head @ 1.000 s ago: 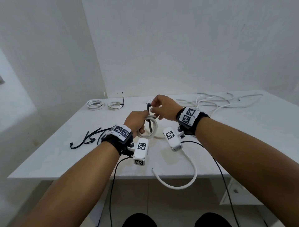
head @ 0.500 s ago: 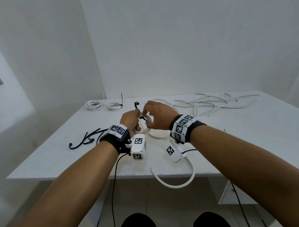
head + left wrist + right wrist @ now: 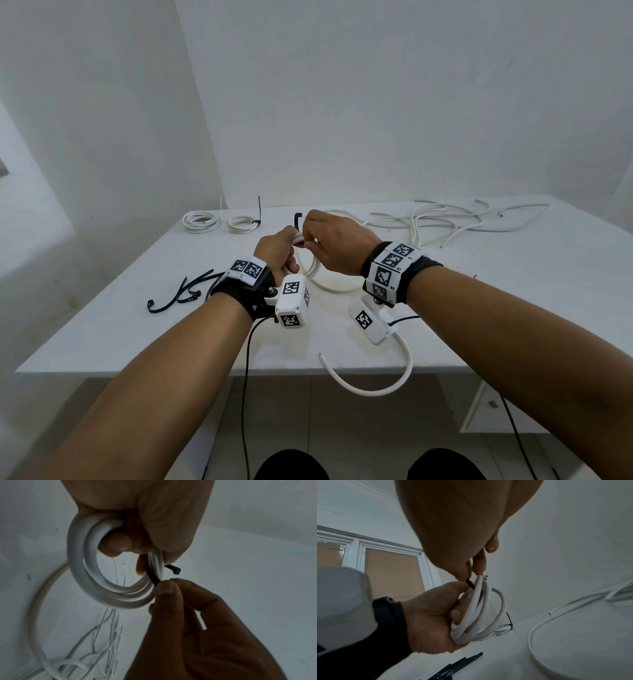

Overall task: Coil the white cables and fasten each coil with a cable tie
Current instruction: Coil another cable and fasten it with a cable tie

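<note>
My left hand (image 3: 279, 251) grips a small coil of white cable (image 3: 313, 270) above the table, fingers curled through the loop (image 3: 82, 574). A black cable tie (image 3: 153, 578) passes round the coil's strands beside my left thumb. My right hand (image 3: 335, 246) pinches the tie's strap between thumb and forefinger (image 3: 171, 592), right against the coil (image 3: 479, 615). The tie's head (image 3: 297, 219) sticks up free on the far side. The coil's loose tail (image 3: 394, 387) runs over the table and hangs off the front edge.
Two tied white coils (image 3: 201, 221) (image 3: 243, 224) lie at the back left of the white table (image 3: 513, 291). A bunch of black cable ties (image 3: 181, 294) lies left of my left wrist. Loose white cables (image 3: 445, 222) sprawl at the back right.
Both hands have drawn close over the coil. My right hand has turned palm down and shifted from the tie's top end to its strap at the coil; the tie's head now pokes up beyond.
</note>
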Motion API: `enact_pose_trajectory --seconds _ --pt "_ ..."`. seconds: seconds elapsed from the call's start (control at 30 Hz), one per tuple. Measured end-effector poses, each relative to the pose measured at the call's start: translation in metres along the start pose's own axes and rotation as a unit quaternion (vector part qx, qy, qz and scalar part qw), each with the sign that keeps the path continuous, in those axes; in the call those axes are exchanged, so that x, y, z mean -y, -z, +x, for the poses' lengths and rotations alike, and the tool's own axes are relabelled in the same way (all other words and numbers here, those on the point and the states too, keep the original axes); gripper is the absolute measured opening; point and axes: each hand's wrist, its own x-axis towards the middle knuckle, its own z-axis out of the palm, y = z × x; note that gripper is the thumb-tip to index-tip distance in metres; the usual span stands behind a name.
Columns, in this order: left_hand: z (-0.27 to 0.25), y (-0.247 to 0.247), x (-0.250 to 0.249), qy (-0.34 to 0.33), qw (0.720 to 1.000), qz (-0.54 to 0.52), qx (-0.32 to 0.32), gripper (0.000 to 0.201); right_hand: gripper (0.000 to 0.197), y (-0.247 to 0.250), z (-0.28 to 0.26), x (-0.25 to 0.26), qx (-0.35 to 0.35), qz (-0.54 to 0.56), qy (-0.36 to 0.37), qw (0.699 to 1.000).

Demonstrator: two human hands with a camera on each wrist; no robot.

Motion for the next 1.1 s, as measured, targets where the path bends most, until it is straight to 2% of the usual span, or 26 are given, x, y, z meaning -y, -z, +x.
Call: enact_pose_trajectory --seconds 0.1,0.43,0.53,0.6,0.7,0.93,1.1 --pt "-0.002 -0.002 0.001 0.008 1.000 -0.010 -0.001 0.025 0.016 0.001 -0.004 0.000 -0.012 0.015 0.006 1.000" --pt "-0.004 -0.015 -0.002 0.008 1.000 -0.010 0.020 0.025 0.010 0.010 -0.017 -0.003 -0.065 0.048 -0.010 0.997" --pt "-0.003 -0.021 0.001 0.007 0.999 -0.008 0.032 0.032 0.009 0.014 -0.024 -0.006 -0.079 0.059 -0.014 0.995" --pt "-0.002 -0.025 0.002 0.000 0.999 0.003 0.041 0.031 0.010 0.018 -0.026 -0.007 -0.078 0.053 -0.023 0.995" --pt "-0.004 -0.033 0.005 -0.028 0.997 0.035 0.061 0.016 0.011 0.024 -0.023 -0.014 -0.074 0.035 -0.053 0.995" --pt "-0.014 -0.045 0.015 -0.066 0.991 0.062 0.095 0.019 0.010 0.030 -0.014 -0.023 -0.047 0.026 -0.095 0.994" --pt "-0.015 -0.041 0.015 -0.056 0.989 0.073 0.115 0.015 0.009 0.026 -0.016 -0.026 -0.048 0.074 -0.135 0.987"
